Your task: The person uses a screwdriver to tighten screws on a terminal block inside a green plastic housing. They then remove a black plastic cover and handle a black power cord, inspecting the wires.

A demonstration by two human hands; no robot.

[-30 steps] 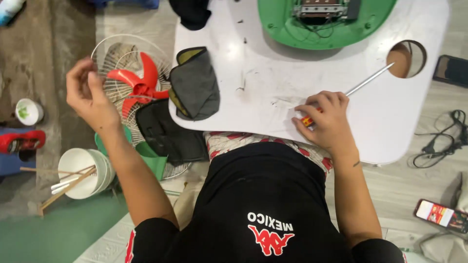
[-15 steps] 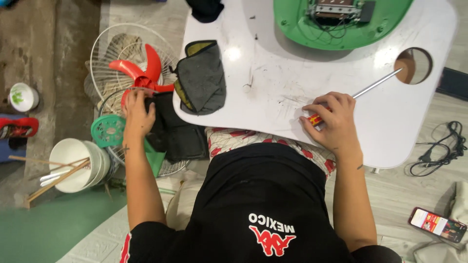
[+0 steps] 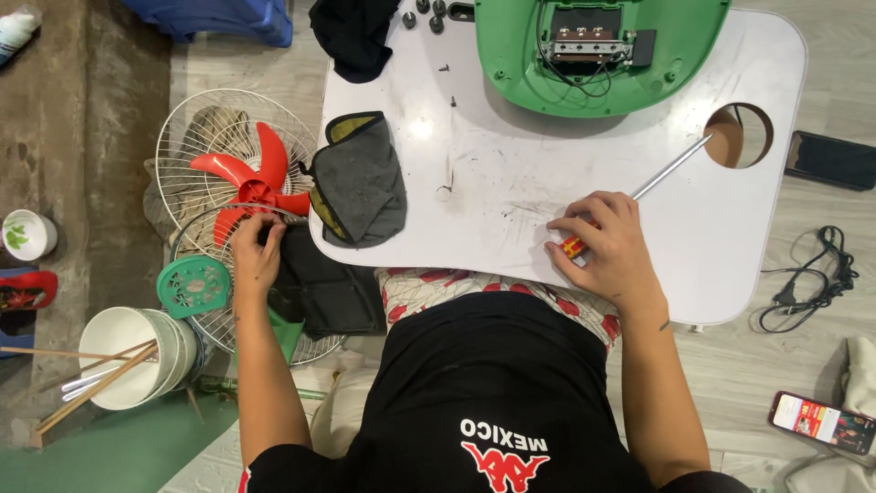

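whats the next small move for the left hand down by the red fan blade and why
Probably close the left hand on the hub of the red fan blade to steady it. The fingers already rest there, over the wire grille, while the right hand holds the screwdriver idle on the white table.

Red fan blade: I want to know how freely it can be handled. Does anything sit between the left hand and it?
Nothing visible does. The left hand rests right at the hub of the red fan blade, which lies exposed on top of the wire guard with no cover over it. The right hand holds a screwdriver on the table.
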